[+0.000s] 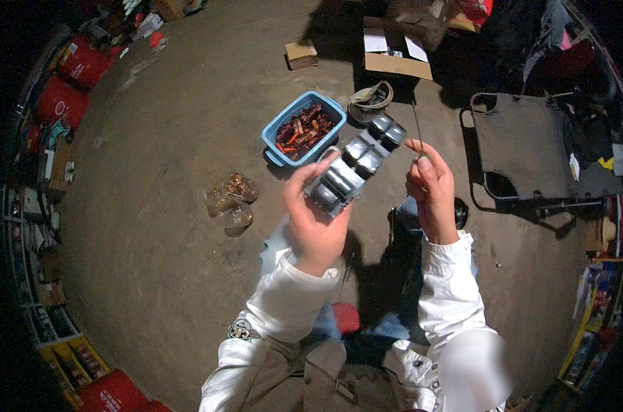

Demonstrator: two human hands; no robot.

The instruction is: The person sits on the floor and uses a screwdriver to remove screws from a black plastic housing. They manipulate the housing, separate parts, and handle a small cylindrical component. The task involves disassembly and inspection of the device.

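In front of my chest, my left hand [316, 223] is closed round the lower end of a long silver-and-black part [346, 178]. Several shiny rounded sections run along it, tilting up to the right; its exact kind is unclear. Beside its upper end, my right hand [431, 182] pinches a thin dark rod [420, 127] between thumb and fingers, pointing upward. Beyond the left hand, a blue plastic tub [276, 159] on the floor holds a heap of reddish-brown pieces. A beige-rimmed cloth pouch or cap [366, 110] lies just past the silver part.
Clear bags [236, 199] of small pieces lie left of my hand. An open cardboard box [397, 66] and a small carton [302, 56] sit farther off. A folding chair [524, 147] stands at right. Red containers [63, 101] and loaded shelves line the left edge.
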